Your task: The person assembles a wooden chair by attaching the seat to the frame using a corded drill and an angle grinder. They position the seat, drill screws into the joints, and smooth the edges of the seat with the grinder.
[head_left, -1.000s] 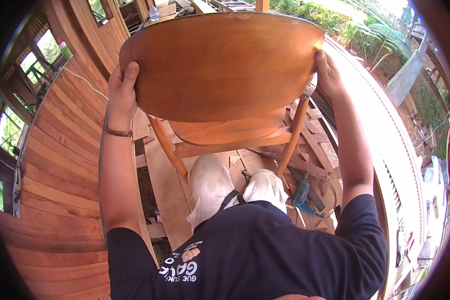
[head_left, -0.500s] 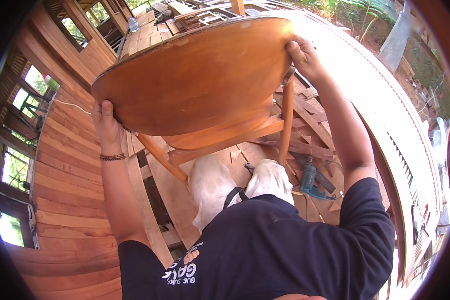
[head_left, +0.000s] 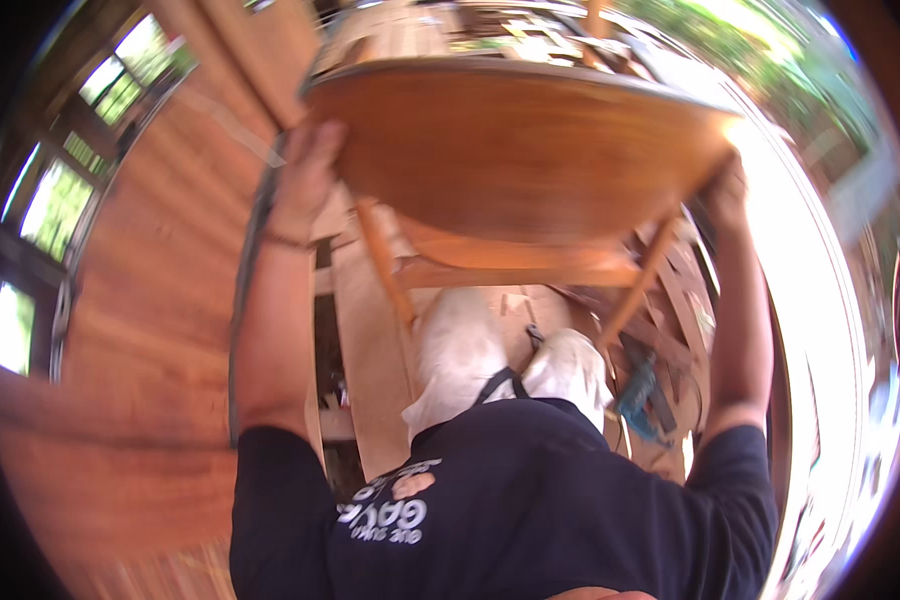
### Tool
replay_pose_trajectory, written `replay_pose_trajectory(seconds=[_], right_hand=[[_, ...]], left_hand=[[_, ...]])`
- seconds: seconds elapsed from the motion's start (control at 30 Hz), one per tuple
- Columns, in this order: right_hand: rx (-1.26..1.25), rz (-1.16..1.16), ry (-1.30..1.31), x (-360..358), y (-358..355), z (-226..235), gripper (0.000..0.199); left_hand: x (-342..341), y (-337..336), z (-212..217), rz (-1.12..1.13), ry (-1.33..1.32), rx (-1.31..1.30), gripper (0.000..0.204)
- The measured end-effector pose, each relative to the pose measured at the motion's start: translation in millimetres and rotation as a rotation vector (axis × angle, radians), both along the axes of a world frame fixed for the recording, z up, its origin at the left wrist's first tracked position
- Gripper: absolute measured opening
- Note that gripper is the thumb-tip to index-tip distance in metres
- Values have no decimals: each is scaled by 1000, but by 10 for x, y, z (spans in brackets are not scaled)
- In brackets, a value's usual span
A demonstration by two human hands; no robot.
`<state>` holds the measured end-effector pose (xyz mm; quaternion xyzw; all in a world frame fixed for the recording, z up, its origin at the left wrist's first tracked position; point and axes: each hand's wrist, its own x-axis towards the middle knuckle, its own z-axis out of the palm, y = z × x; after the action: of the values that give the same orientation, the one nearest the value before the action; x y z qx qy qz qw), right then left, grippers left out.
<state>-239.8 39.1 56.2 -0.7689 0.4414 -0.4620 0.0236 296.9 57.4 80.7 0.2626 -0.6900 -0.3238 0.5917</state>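
Chair (head_left: 530,274) stands at 12 o'clock, directly in front of the wearer; its curved panel (head_left: 515,150) faces back toward the body, and the legs splay down to either side of the pale-trousered knees (head_left: 465,335).

Hands: the left hand (head_left: 308,172) grips the panel's end at 10 o'clock, thumb side toward the near face; the right hand (head_left: 728,192) grips the opposite end at 2 o'clock. Finger detail on both is smeared by motion; exact finger placement cannot be told.

Change: half a second ago the panel slants, left end low, right end high. Now it lies close to level, the right end slightly lower, and it sits further toward 1 o'clock in view. The wall shifts too, so how much is chair and how much is head turn, I cannot separate. Implication, my reading: the chair is under two-handed control, with neither end released.

Surroundings: blue-green power tool (head_left: 638,398) at 4 o'clock, beside scrap wood; reddish plank wall (head_left: 170,300) at 9 o'clock.
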Motion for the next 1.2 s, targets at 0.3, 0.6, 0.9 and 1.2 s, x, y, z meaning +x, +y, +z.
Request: replay_pose_trajectory(seconds=[0.3, 0.6, 0.9, 1.2], right_hand=[[112, -459, -334, 104, 282, 153, 54], [-113, -663, -526, 499, 254, 135, 98], [-162, -670, -105, -315, -153, -71, 97], [-144, -553, -421, -34, 58, 7, 89]], left_hand=[[-99, 266, 552, 95, -293, 161, 84], [-226, 109, 421, 7, -239, -51, 80], [-259, 76, 402, 93, -193, -89, 76], [-213, 136, 445, 56, -221, -109, 73]])
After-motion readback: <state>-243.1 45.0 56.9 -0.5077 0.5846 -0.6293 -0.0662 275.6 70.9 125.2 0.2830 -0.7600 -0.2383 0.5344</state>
